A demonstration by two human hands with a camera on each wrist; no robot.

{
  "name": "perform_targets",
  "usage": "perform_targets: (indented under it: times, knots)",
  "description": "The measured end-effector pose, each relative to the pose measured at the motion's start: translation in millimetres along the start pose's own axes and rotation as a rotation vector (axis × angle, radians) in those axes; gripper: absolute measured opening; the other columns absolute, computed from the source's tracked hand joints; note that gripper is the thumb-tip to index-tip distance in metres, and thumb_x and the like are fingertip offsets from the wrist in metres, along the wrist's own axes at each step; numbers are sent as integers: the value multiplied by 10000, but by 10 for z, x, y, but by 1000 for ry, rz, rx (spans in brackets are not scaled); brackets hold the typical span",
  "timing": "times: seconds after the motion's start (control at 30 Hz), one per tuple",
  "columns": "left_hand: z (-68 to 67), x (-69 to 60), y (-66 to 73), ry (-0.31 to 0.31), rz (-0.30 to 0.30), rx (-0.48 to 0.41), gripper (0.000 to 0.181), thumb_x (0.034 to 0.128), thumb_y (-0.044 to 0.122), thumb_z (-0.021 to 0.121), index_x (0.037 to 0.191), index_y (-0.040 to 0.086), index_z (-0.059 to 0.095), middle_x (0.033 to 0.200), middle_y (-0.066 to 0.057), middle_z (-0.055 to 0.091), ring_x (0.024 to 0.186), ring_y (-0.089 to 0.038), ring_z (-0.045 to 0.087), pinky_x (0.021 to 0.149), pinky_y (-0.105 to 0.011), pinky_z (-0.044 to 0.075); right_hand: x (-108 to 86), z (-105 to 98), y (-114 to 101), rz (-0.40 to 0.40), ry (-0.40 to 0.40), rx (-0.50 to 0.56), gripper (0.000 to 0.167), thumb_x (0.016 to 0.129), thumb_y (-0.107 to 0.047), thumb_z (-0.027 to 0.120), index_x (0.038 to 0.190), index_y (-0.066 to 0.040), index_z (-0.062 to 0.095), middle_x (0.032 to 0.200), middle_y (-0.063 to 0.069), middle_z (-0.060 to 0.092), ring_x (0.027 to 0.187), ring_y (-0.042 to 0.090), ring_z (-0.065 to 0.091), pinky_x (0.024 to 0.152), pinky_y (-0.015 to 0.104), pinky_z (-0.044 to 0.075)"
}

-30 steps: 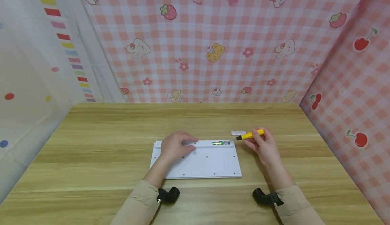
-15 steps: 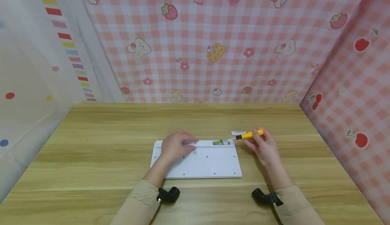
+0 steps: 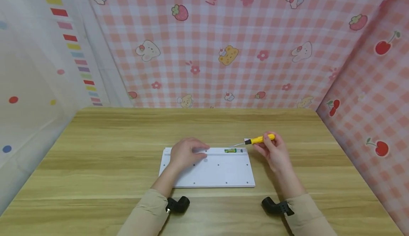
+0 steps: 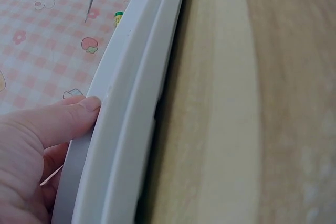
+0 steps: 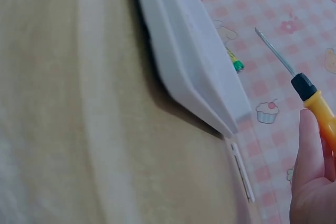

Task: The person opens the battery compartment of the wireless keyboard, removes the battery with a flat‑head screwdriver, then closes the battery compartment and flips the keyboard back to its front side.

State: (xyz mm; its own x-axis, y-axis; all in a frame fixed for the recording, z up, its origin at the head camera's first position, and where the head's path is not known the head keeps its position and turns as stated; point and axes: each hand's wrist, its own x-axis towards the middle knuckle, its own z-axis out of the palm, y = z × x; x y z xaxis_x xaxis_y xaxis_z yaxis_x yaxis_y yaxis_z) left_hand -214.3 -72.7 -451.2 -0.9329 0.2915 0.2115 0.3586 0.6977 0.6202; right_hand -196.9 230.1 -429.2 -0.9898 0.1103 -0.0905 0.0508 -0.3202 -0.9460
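A white keyboard (image 3: pixel 220 172) lies face down on the table. My left hand (image 3: pixel 185 154) holds its far left part, thumb on the casing (image 4: pixel 123 77) and the other fingers curled at the far side. In the open battery slot sits a green and yellow battery (image 3: pixel 230 150), one end poking above the casing in the left wrist view. My right hand (image 3: pixel 275 154) grips a yellow-handled screwdriver (image 3: pixel 260 139) between thumb and fingers. Its metal tip points left, just above and behind the battery, and looks apart from it in the right wrist view.
A small white strip, probably the battery cover (image 5: pixel 242 172), lies behind the keyboard's right corner, partly hidden by the screwdriver in the head view. The wooden table (image 3: pixel 127 122) ends at a pink checked cloth backdrop (image 3: pixel 204 33). Black wrist cameras (image 3: pixel 178 204) sit on both sleeves.
The screwdriver tip has moved left from the slot's right end and lifted off the battery. The battery's right end has risen in its slot. My left hand stays in place on the keyboard.
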Motion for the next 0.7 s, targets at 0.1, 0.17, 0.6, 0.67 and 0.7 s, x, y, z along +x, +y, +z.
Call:
perform_targets:
  times: [0.1, 0.17, 0.6, 0.67, 0.7]
  knots:
    - [-2, 1, 6, -3, 3, 4, 234, 794, 256, 838, 1018, 290, 783, 1099, 66, 711, 1081, -205, 635, 922, -448, 468, -8, -34, -38, -13, 11, 8, 104, 1025, -175, 516, 1069, -82, 507, 932, 19, 587, 786, 118, 644, 811, 285, 563]
    - [-5, 0, 9, -6, 1, 6, 234, 795, 255, 837, 1020, 290, 782, 1097, 67, 711, 1079, -204, 635, 922, -445, 469, -9, -56, -62, -15, 21, 6, 131, 1017, -188, 531, 1080, -76, 507, 934, 16, 606, 797, 114, 653, 805, 271, 563]
    - [-5, 3, 2, -13, 0, -4, 229, 800, 252, 835, 1020, 286, 783, 1106, 59, 709, 1086, -205, 632, 943, -457, 460, -55, -331, -211, -52, -56, 42, 52, 987, -86, 585, 1038, -77, 583, 946, 39, 645, 823, 129, 701, 791, 261, 565]
    - [-9, 3, 5, -12, 0, -6, 228, 799, 251, 836, 1018, 285, 783, 1101, 58, 710, 1083, -205, 633, 942, -458, 460, -65, -402, -225, -62, -95, 71, 61, 987, -24, 564, 1018, -67, 594, 953, 58, 644, 834, 149, 707, 795, 270, 566]
    - [-11, 4, 7, -11, -1, -6, 228, 799, 251, 837, 1017, 284, 783, 1099, 59, 710, 1081, -205, 633, 942, -457, 461, -67, -441, -230, -66, -117, 92, 80, 985, 1, 556, 1011, -60, 599, 955, 69, 644, 840, 160, 710, 798, 275, 567]
